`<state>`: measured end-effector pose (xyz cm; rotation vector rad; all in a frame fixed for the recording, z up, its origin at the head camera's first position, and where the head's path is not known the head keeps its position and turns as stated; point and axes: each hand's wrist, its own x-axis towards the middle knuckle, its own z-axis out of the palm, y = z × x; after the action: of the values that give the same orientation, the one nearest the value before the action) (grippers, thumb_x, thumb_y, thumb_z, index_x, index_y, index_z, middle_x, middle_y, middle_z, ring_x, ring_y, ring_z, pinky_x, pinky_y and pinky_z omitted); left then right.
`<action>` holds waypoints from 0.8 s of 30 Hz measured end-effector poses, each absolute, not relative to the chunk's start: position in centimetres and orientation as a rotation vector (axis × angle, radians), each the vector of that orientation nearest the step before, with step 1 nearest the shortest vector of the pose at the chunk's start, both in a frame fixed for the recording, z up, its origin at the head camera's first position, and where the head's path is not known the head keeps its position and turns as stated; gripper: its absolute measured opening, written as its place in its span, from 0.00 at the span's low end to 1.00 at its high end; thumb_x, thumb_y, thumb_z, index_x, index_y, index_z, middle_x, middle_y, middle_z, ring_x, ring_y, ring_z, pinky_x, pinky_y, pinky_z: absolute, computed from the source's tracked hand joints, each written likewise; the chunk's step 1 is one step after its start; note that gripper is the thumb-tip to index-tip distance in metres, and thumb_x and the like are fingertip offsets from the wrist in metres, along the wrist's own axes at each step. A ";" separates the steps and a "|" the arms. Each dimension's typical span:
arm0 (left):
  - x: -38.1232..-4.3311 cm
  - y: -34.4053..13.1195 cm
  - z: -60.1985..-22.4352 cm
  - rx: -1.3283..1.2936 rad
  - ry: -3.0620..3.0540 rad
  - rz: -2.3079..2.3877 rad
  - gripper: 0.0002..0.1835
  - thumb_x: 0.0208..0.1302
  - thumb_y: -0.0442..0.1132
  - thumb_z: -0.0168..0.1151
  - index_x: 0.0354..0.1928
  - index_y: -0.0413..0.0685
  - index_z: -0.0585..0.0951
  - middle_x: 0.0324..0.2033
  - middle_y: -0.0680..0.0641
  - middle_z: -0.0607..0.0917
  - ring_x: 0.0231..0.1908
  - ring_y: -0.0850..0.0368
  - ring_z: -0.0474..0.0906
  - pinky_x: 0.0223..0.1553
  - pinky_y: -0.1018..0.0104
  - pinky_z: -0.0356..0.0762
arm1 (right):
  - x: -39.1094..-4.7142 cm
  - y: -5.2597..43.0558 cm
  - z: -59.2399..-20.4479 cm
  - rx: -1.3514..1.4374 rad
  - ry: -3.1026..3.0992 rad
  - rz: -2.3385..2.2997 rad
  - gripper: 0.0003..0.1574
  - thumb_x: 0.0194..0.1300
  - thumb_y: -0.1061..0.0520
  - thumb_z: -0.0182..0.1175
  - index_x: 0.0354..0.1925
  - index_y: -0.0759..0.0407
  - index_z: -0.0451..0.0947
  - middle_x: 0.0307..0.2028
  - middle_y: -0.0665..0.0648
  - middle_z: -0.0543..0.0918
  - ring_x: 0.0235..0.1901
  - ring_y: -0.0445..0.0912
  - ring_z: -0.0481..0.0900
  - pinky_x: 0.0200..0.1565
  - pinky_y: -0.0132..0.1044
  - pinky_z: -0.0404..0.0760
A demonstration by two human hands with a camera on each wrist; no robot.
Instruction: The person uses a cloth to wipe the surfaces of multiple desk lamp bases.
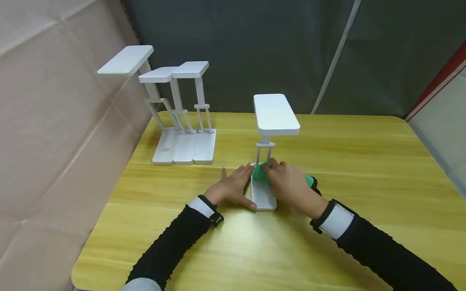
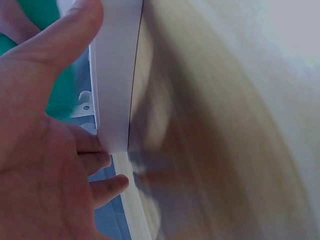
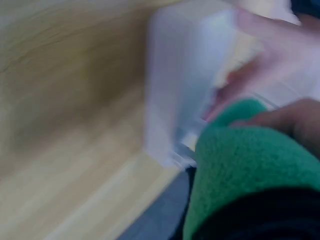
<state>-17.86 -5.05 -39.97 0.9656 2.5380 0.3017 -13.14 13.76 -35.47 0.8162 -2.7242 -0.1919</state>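
Note:
A white phone stand, with a rectangular top plate on a raised arm, stands upright near the middle of the table. My right hand grips a green cloth against the base, close to the foot of the arm. Part of that cloth trails back along the hand to the wrist. On the base's left side lies my left hand, fingers straight and spread, the thumb at the near corner. In the left wrist view, thumb and fingertips touch the side of the base.
Several matching white stands are lined up side by side at the back left of the wooden table. A pale cloth wall borders the left side, and a dark grey curtain hangs behind.

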 end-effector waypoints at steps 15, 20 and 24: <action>-17.5 -4.9 -39.6 0.985 2.542 0.285 0.65 0.39 0.72 0.62 0.68 0.47 0.36 0.69 0.47 0.36 0.67 0.51 0.34 0.55 0.28 0.33 | -10.1 12.7 -37.5 1.005 -2.550 -0.415 0.09 0.51 0.67 0.60 0.34 0.68 0.75 0.29 0.58 0.74 0.18 0.46 0.68 0.12 0.32 0.67; -17.5 -4.9 -39.5 0.991 2.554 0.244 0.65 0.40 0.69 0.64 0.68 0.47 0.36 0.69 0.47 0.38 0.67 0.51 0.35 0.55 0.28 0.35 | -8.6 13.4 -37.1 1.133 -2.595 -0.274 0.13 0.48 0.66 0.64 0.36 0.66 0.76 0.32 0.57 0.76 0.21 0.47 0.71 0.16 0.35 0.71; -17.6 -5.0 -39.6 0.987 2.553 0.237 0.65 0.40 0.71 0.62 0.68 0.47 0.35 0.69 0.47 0.37 0.67 0.52 0.34 0.55 0.28 0.35 | -8.1 14.4 -36.5 1.234 -2.694 -0.121 0.17 0.45 0.62 0.65 0.37 0.63 0.77 0.34 0.55 0.76 0.23 0.46 0.72 0.20 0.37 0.73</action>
<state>-17.61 -5.00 -39.61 0.9867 2.5530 0.2374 -8.08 14.36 -36.54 1.2342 -2.6937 -0.1209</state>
